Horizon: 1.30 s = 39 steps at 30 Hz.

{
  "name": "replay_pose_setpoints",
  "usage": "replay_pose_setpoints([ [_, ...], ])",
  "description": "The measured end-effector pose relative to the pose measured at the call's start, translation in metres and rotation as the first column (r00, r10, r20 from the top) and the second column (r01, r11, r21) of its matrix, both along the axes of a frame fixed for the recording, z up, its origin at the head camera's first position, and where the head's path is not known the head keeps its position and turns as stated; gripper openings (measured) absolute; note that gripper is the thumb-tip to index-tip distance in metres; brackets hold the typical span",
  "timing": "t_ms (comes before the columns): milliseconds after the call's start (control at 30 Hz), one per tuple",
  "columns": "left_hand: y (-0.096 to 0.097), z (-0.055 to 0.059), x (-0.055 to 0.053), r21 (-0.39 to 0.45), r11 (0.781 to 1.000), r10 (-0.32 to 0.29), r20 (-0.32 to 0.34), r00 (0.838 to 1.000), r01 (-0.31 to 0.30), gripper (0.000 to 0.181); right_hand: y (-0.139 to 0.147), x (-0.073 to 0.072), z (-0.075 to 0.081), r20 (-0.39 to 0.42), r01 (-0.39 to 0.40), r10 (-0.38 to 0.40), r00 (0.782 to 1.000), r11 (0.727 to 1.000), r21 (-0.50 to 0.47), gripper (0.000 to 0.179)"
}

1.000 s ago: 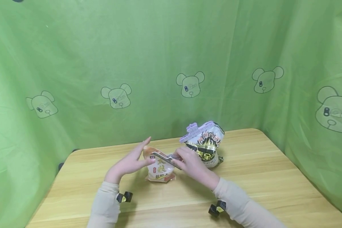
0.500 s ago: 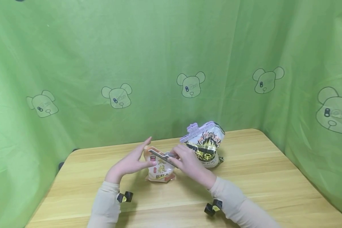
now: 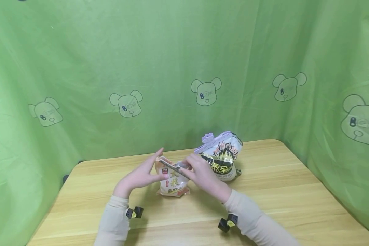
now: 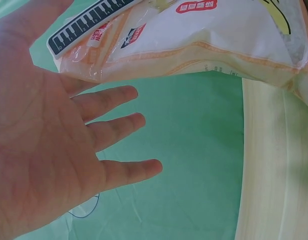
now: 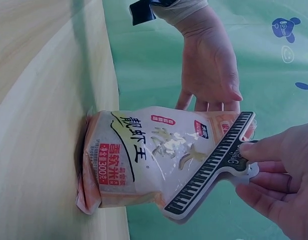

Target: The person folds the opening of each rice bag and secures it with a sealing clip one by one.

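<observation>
A small white and orange food bag [image 5: 143, 165] stands upright on the wooden table, printed side facing the person. Across its top slants a bag clip [image 5: 212, 165] with a piano-key pattern. My right hand [image 3: 204, 176] pinches that clip's handle between thumb and fingers. At the bag's left side is my left hand [image 3: 138, 176], its fingers straight and spread. In the head view its thumb lies in front of the bag's edge. The left wrist view shows the palm of the left hand [image 4: 48, 135], with part of the index finger hidden by the bag.
Behind the right hand stands a larger bag [image 3: 222, 165] with black and gold print, a purple clip [image 3: 213, 141] across its top. A green curtain [image 3: 160, 68] with bear drawings hangs behind the wooden table [image 3: 279, 194].
My right hand has shifted a little left and upward with the piano-key clip, which now sits nearer the bag's top edge. My left hand has stayed almost in place.
</observation>
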<state>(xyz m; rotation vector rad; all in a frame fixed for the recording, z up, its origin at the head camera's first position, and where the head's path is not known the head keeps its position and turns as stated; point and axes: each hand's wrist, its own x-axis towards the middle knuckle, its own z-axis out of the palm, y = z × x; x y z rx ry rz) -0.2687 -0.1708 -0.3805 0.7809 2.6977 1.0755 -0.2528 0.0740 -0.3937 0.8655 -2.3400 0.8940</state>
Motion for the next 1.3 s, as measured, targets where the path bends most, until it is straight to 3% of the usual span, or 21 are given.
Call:
replay_pose_setpoints([
  [500,-0.005,0.003,0.002,-0.020,1.000,0.019,-0.013,1.000,-0.020,0.099,0.005,-0.002,0.001,0.058,0.007,-0.007,0.998,1.000,-0.015,0.022],
  [933,-0.022,0.005,-0.001,-0.025,0.997,0.074,-0.063,0.995,-0.076,0.090,0.016,-0.004,0.007,0.025,-0.010,0.011,1.000,1.000,-0.028,0.030],
  [1300,-0.035,0.009,-0.004,0.097,0.982,0.176,-0.136,0.975,-0.163,0.056,0.056,0.000,0.019,-0.131,0.059,-0.066,0.989,0.997,-0.058,0.034],
])
